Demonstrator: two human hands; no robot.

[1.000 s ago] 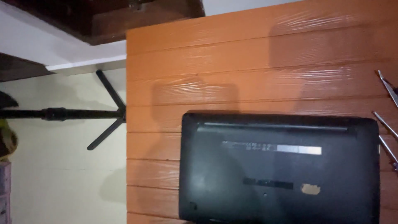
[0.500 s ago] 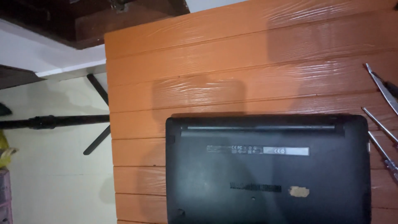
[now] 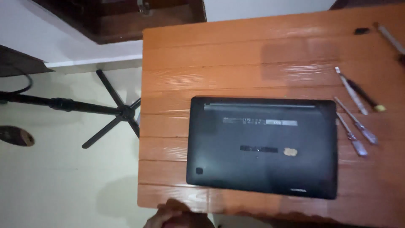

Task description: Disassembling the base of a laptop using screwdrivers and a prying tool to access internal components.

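A black laptop (image 3: 261, 145) lies shut and bottom side up on an orange plank table (image 3: 236, 55), near the table's front edge. Its underside shows labels and a small pale sticker. Neither hand is over the table. At the bottom edge of the view, below the table's front left corner, a rounded brown shape (image 3: 177, 217) shows; it may be my left hand, but it is too dark and cropped to tell. My right hand is out of view.
Several slim screwdrivers (image 3: 356, 122) lie on the table right of the laptop, one black with a yellow end (image 3: 367, 99). A small black piece (image 3: 362, 31) lies at the far right corner. A black stand with spread legs (image 3: 118, 112) lies on the pale floor to the left.
The view has swung, so the laptop and table sit further right and higher, with more tools showing. Nothing on the table has moved. The brown shape has come into view at the bottom.
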